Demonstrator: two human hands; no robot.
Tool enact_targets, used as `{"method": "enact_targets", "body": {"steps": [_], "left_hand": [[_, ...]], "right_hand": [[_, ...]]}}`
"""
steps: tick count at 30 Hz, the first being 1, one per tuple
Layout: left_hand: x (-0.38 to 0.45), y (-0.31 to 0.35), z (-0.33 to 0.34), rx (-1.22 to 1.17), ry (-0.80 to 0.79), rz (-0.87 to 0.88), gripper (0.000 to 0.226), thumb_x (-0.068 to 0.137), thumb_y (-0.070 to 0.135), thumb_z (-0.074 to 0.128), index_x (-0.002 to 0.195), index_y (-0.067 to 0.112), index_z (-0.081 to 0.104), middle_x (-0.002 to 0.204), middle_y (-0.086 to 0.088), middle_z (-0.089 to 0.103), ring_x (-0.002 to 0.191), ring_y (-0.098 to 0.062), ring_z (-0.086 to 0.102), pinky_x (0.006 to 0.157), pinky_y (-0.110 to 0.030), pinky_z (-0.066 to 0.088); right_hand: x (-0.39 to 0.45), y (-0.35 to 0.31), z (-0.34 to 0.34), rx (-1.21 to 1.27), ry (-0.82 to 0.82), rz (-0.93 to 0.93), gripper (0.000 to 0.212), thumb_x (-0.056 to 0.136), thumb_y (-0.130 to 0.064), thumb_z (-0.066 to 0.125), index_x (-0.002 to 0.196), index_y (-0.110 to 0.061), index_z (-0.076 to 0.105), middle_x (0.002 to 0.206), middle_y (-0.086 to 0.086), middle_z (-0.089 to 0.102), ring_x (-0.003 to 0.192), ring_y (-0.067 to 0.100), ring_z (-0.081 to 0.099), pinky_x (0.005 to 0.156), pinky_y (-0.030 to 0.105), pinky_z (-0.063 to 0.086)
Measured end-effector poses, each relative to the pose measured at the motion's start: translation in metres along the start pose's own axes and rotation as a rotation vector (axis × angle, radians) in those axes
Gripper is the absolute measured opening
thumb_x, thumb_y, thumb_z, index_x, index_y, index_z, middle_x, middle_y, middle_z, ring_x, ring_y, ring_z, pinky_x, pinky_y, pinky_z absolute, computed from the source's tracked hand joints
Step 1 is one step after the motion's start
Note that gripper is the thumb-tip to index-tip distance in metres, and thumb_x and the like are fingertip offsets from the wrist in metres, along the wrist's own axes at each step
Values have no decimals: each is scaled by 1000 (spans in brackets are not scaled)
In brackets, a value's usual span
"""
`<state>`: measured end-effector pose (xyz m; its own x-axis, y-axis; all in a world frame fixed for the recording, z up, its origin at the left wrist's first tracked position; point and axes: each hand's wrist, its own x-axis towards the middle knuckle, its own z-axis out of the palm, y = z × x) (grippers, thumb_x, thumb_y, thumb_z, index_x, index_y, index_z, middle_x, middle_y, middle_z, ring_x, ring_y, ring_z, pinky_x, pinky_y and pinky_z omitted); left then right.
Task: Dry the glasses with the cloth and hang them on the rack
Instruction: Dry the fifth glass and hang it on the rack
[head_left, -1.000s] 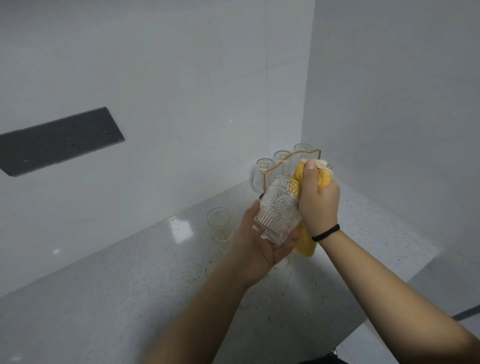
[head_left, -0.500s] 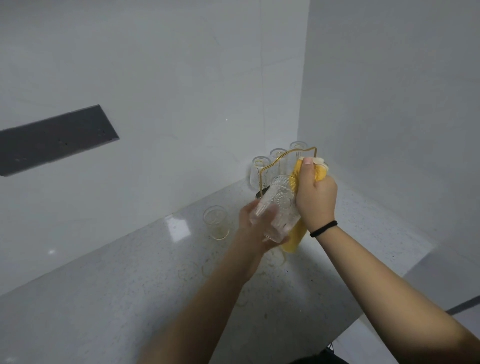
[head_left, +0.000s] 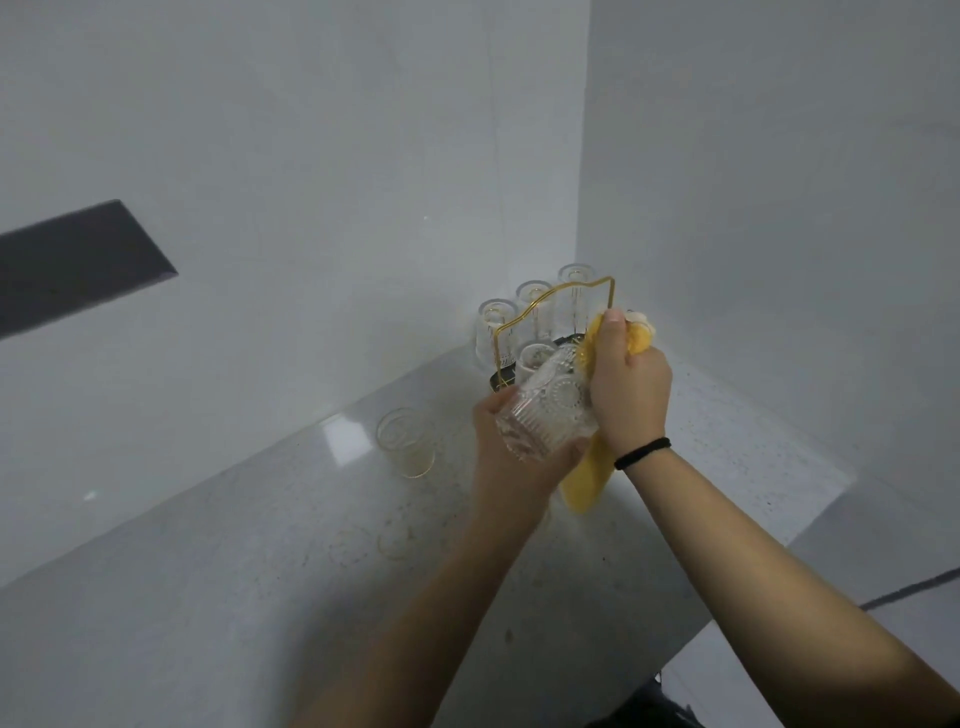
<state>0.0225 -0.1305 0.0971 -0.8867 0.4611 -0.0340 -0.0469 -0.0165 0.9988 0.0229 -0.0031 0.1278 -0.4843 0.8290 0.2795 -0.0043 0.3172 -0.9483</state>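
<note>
A: Status, biggest item down?

B: Counter (head_left: 208, 597) is running grey and speckled into the wall corner. Rack (head_left: 550, 312) is sitting at the back of it, gold wire frame on a dark base, with glasses hanging upside down on it. Can't tell the exact count, at least four.

A: Hands?

B: I'm holding both up over the counter in front of the rack. My right hand (head_left: 628, 395) is gripping the cloth (head_left: 587, 483), fingers curled tight round it. One end is poking out above my thumb, the other is hanging below my wrist. My left hand (head_left: 506, 457) is cupping the glass (head_left: 545, 410) from below, fingers wrapped round its base.

A: Glass position?

B: Tilted, ribbed and embossed, base toward me, touching the cloth and my right hand.

A: Anything else?

B: Spare glass (head_left: 406, 441) is standing upright on the counter to the left, well apart from my hands.
</note>
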Motion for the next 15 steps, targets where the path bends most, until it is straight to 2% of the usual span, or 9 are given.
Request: {"method": "enact_targets", "body": {"steps": [1, 3, 5, 6, 9, 11, 13, 15], "left_hand": [[4, 1, 1, -50, -2, -46, 77, 72, 9, 83, 130, 16, 34, 123, -7, 55, 104, -23, 65, 79, -36, 60], [18, 6, 4, -342, -49, -238, 62, 75, 13, 80, 127, 13, 44, 122, -13, 61, 97, -26, 69, 76, -36, 61], [31, 8, 9, -673, -167, -460, 51, 79, 22, 72, 125, 8, 55, 119, -16, 67, 93, -26, 71, 75, -35, 61], [37, 8, 11, -745, -210, -531, 52, 80, 26, 69, 126, 7, 57, 117, -16, 68, 92, -27, 72, 74, -33, 61], [58, 3, 24, -722, -193, -645, 58, 81, 36, 67, 130, 6, 55, 104, -17, 69, 78, -27, 71, 62, -28, 61], [71, 3, 31, -664, -124, -654, 58, 75, 35, 72, 125, 9, 56, 101, -18, 70, 71, -28, 70, 56, -27, 60], [91, 2, 40, -478, -33, -564, 65, 66, 34, 76, 123, 13, 54, 107, -17, 67, 68, -26, 70, 50, -24, 57], [107, 3, 44, -167, 13, -455, 72, 67, 37, 79, 128, 15, 47, 117, -16, 63, 69, -22, 70, 48, -21, 51]], "right_hand": [[3, 2, 0, 5, -11, 6, 56, 92, -44, 40, 42, -22, 27, 35, -11, 25, 28, 7, 29, 31, 16, 17], [12, 10, -3, 44, -22, -25, 53, 87, -51, 38, 43, -24, 27, 34, -10, 24, 29, 7, 29, 32, 14, 16], [23, 20, -8, 92, -36, -72, 49, 84, -55, 35, 45, -25, 31, 35, -11, 27, 31, 6, 32, 33, 13, 19], [28, 24, -10, 109, -42, -87, 47, 83, -54, 35, 47, -25, 33, 37, -11, 29, 32, 5, 35, 33, 12, 21], [50, 44, -16, 116, -6, -62, 44, 90, -41, 41, 49, -26, 38, 41, -10, 35, 35, -2, 41, 36, 7, 25], [69, 60, -23, 104, 24, 0, 45, 93, -35, 42, 50, -25, 39, 43, -7, 37, 36, 1, 41, 38, 16, 33], [96, 80, -31, 98, -4, 91, 47, 96, -36, 41, 50, -23, 36, 44, -1, 36, 41, 14, 39, 45, 27, 34], [114, 96, -37, 68, -46, 154, 50, 95, -40, 39, 51, -19, 35, 46, 7, 36, 43, 21, 39, 45, 33, 34]]}}
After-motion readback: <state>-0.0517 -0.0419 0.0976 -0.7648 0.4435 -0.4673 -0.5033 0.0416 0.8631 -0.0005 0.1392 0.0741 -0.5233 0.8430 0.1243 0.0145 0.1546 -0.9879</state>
